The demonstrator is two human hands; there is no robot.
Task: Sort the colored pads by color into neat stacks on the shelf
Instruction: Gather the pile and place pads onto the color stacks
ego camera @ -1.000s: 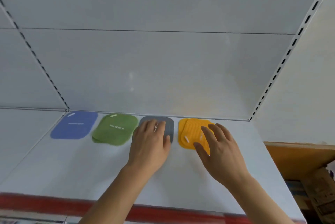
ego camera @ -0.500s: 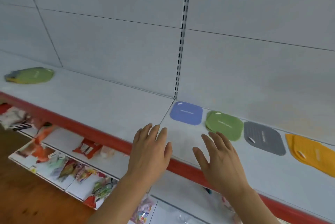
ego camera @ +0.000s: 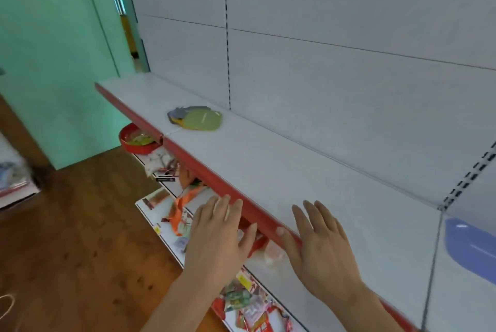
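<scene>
A loose pile of mixed pads (ego camera: 197, 119) lies far down the white shelf (ego camera: 281, 170) on the left, a green pad on top with grey, blue and orange edges showing beneath. At the right edge a blue pad (ego camera: 472, 248) lies flat on the shelf, partly cut off by the frame. My left hand (ego camera: 218, 235) hovers with straight fingers in front of the shelf's red front edge (ego camera: 204, 170), holding nothing. My right hand (ego camera: 319, 245) is spread over the shelf's front edge, also empty. The green, grey and orange stacks are out of view.
A lower shelf (ego camera: 171, 213) under the red edge holds several colourful snack packets. A red bowl (ego camera: 138, 139) sits further left below the shelf. Wooden floor (ego camera: 67, 237) and a green wall (ego camera: 53, 49) lie to the left.
My view has swung left along the shelf. Both hands left the grey and orange stacks and now hover empty by the red edge. The mixed pile looks nearer.
</scene>
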